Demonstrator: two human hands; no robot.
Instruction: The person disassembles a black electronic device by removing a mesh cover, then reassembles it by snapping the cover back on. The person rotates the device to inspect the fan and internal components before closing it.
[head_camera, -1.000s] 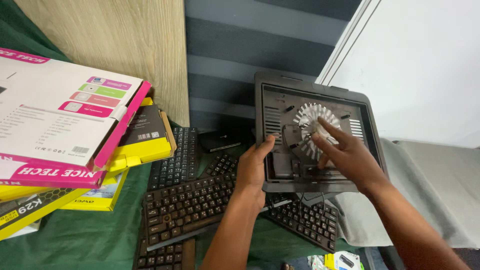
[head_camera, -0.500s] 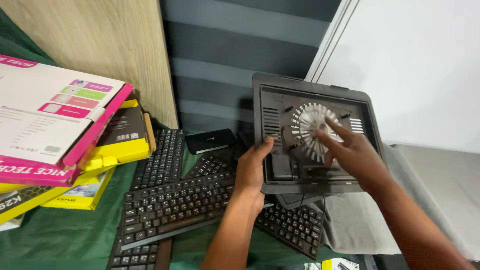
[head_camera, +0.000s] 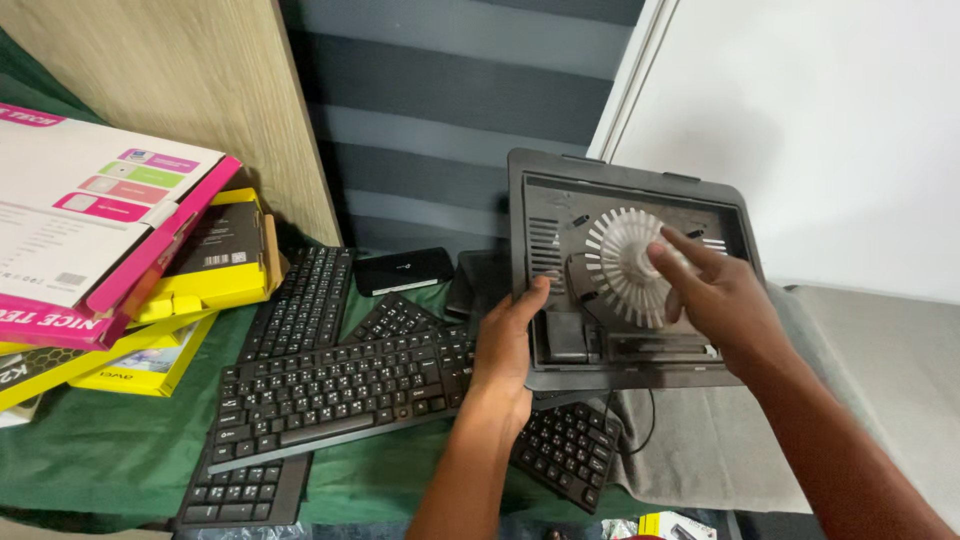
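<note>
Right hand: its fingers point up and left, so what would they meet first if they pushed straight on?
The right hand already has its fingertips on the white fan wheel of the dark cooling pad, so probably those blades first, then the pad's frame.

A table (head_camera: 90, 460) is being covered by a green cloth (head_camera: 380, 475). Black keyboards (head_camera: 340, 390) are being carried on the cloth, overlapping each other. Stacked boxes (head_camera: 150, 290) are lying at left, a small black box (head_camera: 403, 270) behind the keyboards.
</note>
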